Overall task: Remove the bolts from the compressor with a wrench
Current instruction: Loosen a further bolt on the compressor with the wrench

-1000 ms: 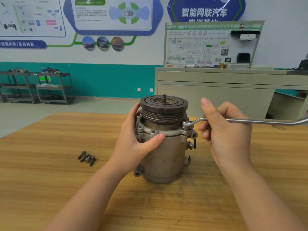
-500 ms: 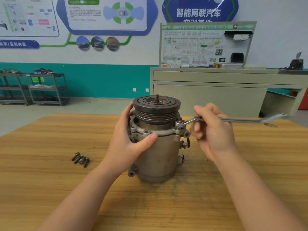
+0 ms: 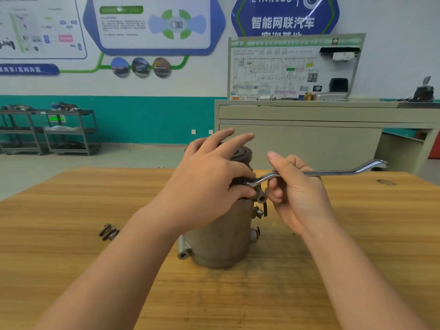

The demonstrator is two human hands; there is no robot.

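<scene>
While the right hand (image 3: 295, 194) curls its fingers round the shank of the wrench (image 3: 316, 173), thumb raised above it, the ring end sits at the flange of the compressor (image 3: 221, 236), presumably seated on a bolt there, though the bolt itself is hidden. The left hand (image 3: 209, 184) reaches over the top of the housing, its lower fingers and thumb bent in at the wrench's ring end and the two upper fingers held straight out above the pulley; whether it pinches a bolt or only steadies the ring I cannot tell. That grip probably keeps the ring from slipping off. The compressor stands upright near the middle of the wooden worktop (image 3: 71, 270), so the flange faces the wrench. A cluster of loose bolts (image 3: 109, 232) lies well apart to the left, likely set aside out of the way.
</scene>
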